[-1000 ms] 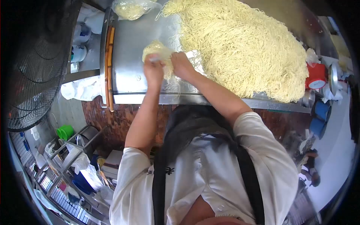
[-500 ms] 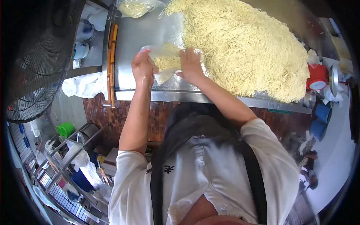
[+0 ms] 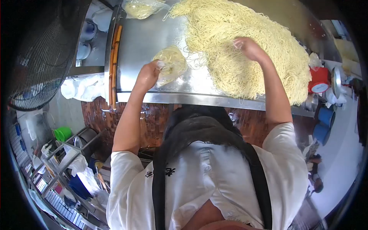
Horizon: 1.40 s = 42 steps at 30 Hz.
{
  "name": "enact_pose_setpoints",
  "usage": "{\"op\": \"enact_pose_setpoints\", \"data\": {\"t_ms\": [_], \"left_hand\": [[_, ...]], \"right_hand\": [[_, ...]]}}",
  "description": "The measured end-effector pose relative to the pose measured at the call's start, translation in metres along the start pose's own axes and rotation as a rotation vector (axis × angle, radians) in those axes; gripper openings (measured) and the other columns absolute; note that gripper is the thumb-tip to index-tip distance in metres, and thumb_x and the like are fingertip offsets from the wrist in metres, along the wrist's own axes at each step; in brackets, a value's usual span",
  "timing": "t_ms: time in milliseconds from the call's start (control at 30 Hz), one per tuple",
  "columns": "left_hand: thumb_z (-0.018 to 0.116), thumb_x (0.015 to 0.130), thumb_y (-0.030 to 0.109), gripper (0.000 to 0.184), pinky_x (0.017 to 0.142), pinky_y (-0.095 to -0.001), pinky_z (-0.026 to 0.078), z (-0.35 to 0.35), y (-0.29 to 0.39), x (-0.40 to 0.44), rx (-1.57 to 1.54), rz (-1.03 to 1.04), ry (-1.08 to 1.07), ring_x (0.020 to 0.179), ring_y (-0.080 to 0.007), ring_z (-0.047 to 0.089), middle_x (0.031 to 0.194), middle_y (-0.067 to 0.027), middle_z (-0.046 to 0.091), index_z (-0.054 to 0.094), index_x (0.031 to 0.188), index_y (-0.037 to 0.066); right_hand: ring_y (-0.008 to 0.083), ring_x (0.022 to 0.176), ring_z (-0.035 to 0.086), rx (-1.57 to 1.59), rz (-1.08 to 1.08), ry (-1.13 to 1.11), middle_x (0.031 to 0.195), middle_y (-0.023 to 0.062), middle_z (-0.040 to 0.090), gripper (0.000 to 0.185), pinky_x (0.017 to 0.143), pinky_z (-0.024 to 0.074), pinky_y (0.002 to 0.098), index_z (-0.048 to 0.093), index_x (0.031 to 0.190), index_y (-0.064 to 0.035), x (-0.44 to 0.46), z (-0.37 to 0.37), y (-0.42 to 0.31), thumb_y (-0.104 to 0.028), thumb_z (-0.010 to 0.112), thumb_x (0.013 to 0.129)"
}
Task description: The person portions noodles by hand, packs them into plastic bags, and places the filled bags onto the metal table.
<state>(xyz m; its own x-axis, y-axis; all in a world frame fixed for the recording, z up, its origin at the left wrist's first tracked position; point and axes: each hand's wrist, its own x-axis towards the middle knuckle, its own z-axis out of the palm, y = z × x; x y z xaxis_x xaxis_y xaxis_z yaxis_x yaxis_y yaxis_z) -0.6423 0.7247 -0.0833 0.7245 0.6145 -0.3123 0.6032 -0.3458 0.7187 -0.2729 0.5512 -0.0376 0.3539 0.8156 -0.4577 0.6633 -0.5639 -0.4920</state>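
Note:
My left hand [image 3: 147, 76] is closed on the gathered neck of a clear plastic bag [image 3: 179, 68]. Pale yellow noodles fill the bag, which rests on the steel table. Over the left part of a large heap of loose noodles [image 3: 257, 23] is my right hand [image 3: 248, 48], apart from the bag. Its fingers bend inward and their tips are blurred, so whether they hold anything is unclear.
A second bag of noodles [image 3: 142, 8] lies at the table's far left. Two bamboo poles [image 3: 115, 65] run along the steel table's [image 3: 132, 50] left edge. A fan [image 3: 36, 73] stands left; a red container [image 3: 318, 79] is at right.
My right hand has left the bag and moved right, over the noodle heap. The bag's mouth, spread before, is now gathered in my left hand.

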Motion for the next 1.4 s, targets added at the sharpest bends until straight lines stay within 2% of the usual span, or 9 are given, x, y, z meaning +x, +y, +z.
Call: {"op": "enact_pose_setpoints", "data": {"t_ms": [167,233,333,600,633,900,1067,1333,1400], "left_hand": [[0.059,0.091,0.005,0.028,0.059,-0.0252,0.045,0.017,0.011,-0.025,-0.620,-0.248,0.339,0.066,-0.0093,0.054,0.083,-0.0050,0.061,0.058,0.118,0.001],[0.062,0.089,0.005,0.035,0.056,-0.0255,0.044,0.009,0.023,-0.014,-0.720,-0.248,0.256,0.064,-0.0096,0.053,0.084,-0.0051,0.062,0.054,0.123,0.002],[0.069,0.087,0.010,0.038,0.056,-0.0260,0.045,-0.019,0.069,-0.017,-0.634,-0.138,0.253,0.066,-0.0108,0.054,0.084,-0.0044,0.061,0.055,0.122,0.004],[0.064,0.091,0.011,0.014,0.061,-0.0314,0.051,0.038,-0.035,-0.034,0.184,-0.081,0.203,0.071,-0.0187,0.067,0.071,-0.0117,0.063,0.064,0.098,-0.001],[0.059,0.094,0.009,0.013,0.058,-0.0302,0.051,0.043,0.002,-0.038,-0.267,-0.236,0.221,0.064,-0.0166,0.065,0.072,-0.0112,0.063,0.064,0.097,-0.003],[0.052,0.101,0.021,0.029,0.047,-0.0280,0.046,0.098,0.360,-0.001,-0.147,0.370,0.300,0.050,-0.0131,0.060,0.070,-0.0081,0.061,0.067,0.102,-0.003],[0.056,0.100,0.029,0.031,0.047,-0.0244,0.044,0.188,0.603,0.064,-0.291,0.671,0.172,0.052,-0.0096,0.052,0.080,-0.0045,0.062,0.068,0.107,0.001],[0.053,0.098,0.020,0.023,0.051,-0.0325,0.057,0.425,0.857,0.183,-0.886,0.650,-0.428,0.052,-0.0194,0.061,0.064,-0.0091,0.060,0.066,0.099,0.000],[0.048,0.100,0.013,0.026,0.065,-0.0264,0.056,0.472,0.867,0.186,-0.585,0.564,-0.391,0.067,-0.0174,0.066,0.101,-0.0150,0.068,0.066,0.112,-0.002]], "right_hand": [[0.0325,0.148,0.020,-0.506,0.126,0.202,0.156,0.0233,0.026,0.071,0.121,0.0194,0.0429,0.021,0.151,0.0056,-0.022,0.038,-0.076,-0.004,0.054,0.089],[0.0370,0.143,0.028,-0.260,-0.310,0.212,0.153,0.0256,0.031,0.089,0.118,0.0241,0.0471,0.027,0.148,0.0062,-0.020,0.093,-0.118,-0.034,0.072,0.083],[0.0375,0.128,0.048,-0.082,-0.487,0.489,0.137,0.0228,0.051,0.064,0.109,0.0341,0.0472,0.045,0.142,-0.0036,-0.001,0.122,-0.169,-0.022,0.069,0.085],[0.0330,0.097,0.066,0.009,-0.301,0.029,0.109,0.0148,0.069,0.039,0.084,0.0515,0.0420,0.069,0.116,-0.0144,0.003,0.125,-0.063,-0.004,0.060,0.080],[0.0323,0.096,0.066,0.031,-0.350,0.044,0.110,0.0154,0.069,0.041,0.082,0.0523,0.0413,0.068,0.117,-0.0152,-0.006,0.122,-0.043,-0.002,0.058,0.080],[0.0106,0.066,0.055,0.852,-0.209,0.355,0.091,0.0088,0.071,0.035,0.061,0.0482,0.0285,0.064,0.125,-0.0083,-0.190,-0.120,0.128,-0.008,0.060,0.091],[0.0200,0.107,0.058,0.919,-0.733,1.108,0.119,0.0114,0.059,0.039,0.092,0.0473,0.0327,0.056,0.131,-0.0042,-0.333,-0.264,0.244,-0.014,0.062,0.094],[0.0212,0.108,0.062,0.689,-0.276,1.257,0.114,0.0116,0.066,0.029,0.095,0.0484,0.0354,0.058,0.122,-0.0009,-0.424,-0.180,0.409,-0.011,0.061,0.094],[0.0246,0.109,0.063,0.662,-0.112,1.106,0.114,0.0145,0.065,0.030,0.095,0.0486,0.0357,0.059,0.123,-0.0010,-0.427,-0.130,0.434,-0.015,0.060,0.096]]}}
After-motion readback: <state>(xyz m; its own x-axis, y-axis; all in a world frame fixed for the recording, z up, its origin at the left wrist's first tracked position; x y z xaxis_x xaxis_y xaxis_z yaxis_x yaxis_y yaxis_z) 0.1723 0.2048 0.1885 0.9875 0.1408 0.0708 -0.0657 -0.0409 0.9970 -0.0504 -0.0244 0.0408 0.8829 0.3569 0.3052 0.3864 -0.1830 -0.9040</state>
